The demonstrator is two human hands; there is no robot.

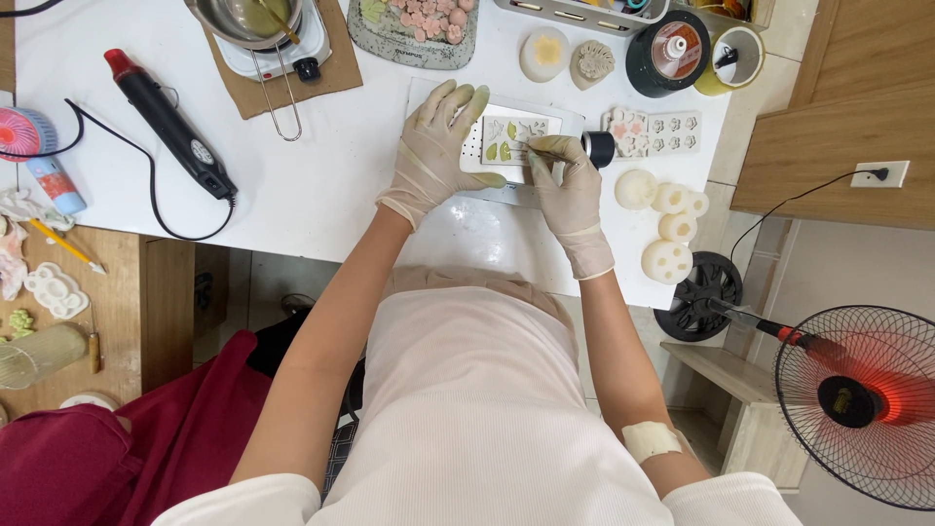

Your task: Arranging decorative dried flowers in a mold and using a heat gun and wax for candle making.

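Your left hand [436, 146] lies flat and spread on the left edge of the small white mould [514, 138], just above the middle of the frame, pinning it to the table [321, 185]. Your right hand [570, 190] has its grip pinched shut on a thin tool [539, 153], tip down among the leaf-shaped cavities — several already show green. You look to be part-way through filling or touching up those cavities; the next move calls for a steady tip and the mould kept from sliding.

To the right of the mould sits a flat pink-and-white flower mould [653, 131], and below it a cluster of pale round moulds [667, 229]. At the top edge, right of centre, stand a black round tin [667, 51] with a reddish lid label and a yellow roll [735, 56]. A black heat gun [170, 127] with a red nozzle lies at upper left — beside a pan [243, 19] on a small hotplate.
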